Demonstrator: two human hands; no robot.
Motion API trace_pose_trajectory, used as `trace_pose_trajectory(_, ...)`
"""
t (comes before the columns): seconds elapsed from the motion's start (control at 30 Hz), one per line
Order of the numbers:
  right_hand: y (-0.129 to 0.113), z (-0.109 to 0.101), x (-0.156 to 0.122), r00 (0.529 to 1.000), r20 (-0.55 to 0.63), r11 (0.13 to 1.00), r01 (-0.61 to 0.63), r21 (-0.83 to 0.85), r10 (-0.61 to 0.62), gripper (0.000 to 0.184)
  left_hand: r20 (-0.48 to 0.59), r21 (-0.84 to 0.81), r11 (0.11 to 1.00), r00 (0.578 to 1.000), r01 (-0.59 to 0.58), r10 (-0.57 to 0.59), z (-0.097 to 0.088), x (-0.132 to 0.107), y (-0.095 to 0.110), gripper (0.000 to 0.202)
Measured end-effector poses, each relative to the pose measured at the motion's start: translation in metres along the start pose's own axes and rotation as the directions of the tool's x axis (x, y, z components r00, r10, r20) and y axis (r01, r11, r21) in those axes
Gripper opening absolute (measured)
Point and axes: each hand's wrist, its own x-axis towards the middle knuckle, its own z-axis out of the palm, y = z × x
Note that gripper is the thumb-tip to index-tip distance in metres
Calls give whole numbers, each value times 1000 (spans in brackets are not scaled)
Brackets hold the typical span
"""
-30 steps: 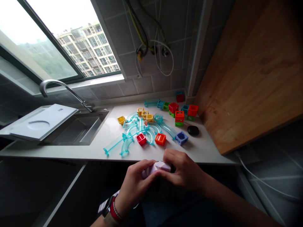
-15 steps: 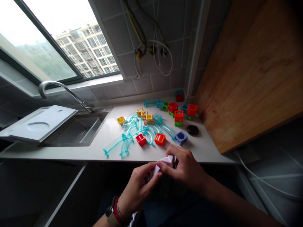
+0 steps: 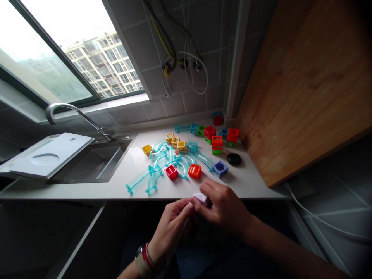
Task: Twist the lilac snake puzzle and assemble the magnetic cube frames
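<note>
Both my hands meet just below the front edge of the white counter. My right hand is closed around a pale lilac block, of which only the top shows. My left hand pinches the same piece from the left, with lilac showing under its fingers. On the counter behind lie clear teal curved track pieces with a red cube, an orange cube and a blue cube in front of them.
Yellow cubes and a cluster of red, green and blue cubes sit further back. A black oval object lies by a leaning wooden board. A sink with a tap and a white tray is at left.
My hands have shifted slightly up and left toward the counter edge. The lilac block is more covered by my fingers than before.
</note>
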Motion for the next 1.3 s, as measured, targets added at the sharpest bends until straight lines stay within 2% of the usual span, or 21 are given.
trace_pose_trajectory(0.1,-2,4,-3,997,13,996,82,-33,-81,23,-54,-96,995,999,-9,4,-6,4,6,42)
trace_pose_trajectory(0.23,-2,2,-3,996,-2,990,84,111,-84,32,-54,-63,996,997,-64,61,-12,1,20,45)
trace_pose_trajectory(0.33,-3,-7,0,1000,13,971,-15,239,12,30,-71,57,988,987,-143,147,-13,-5,23,47)
trace_pose_trajectory(0.4,-4,-14,2,994,75,944,-97,316,77,30,-92,149,968,972,-202,217,-14,-8,22,47)
trace_pose_trajectory(0.5,-5,-20,5,976,203,858,-173,484,82,23,-90,224,942,957,-250,276,-13,-10,21,46)
trace_pose_trajectory(0.6,-4,-22,6,959,275,779,-226,585,72,21,-68,197,950,963,-243,261,-11,-11,23,46)
trace_pose_trajectory(0.83,6,-16,6,934,347,693,-305,653,84,23,-98,124,973,973,-195,208,-6,-11,25,41)
trace_pose_trajectory(0.9,7,-14,6,939,338,711,-282,644,66,19,-98,98,978,976,-183,193,-5,-11,25,39)
trace_pose_trajectory(1.07,6,-11,7,977,214,791,-129,599,-3,19,-59,16,988,986,-153,153,-8,-14,30,48)
trace_pose_trajectory(1.3,7,-13,6,992,126,851,-77,520,13,24,64,-63,992,991,-112,116,-12,-12,29,36)
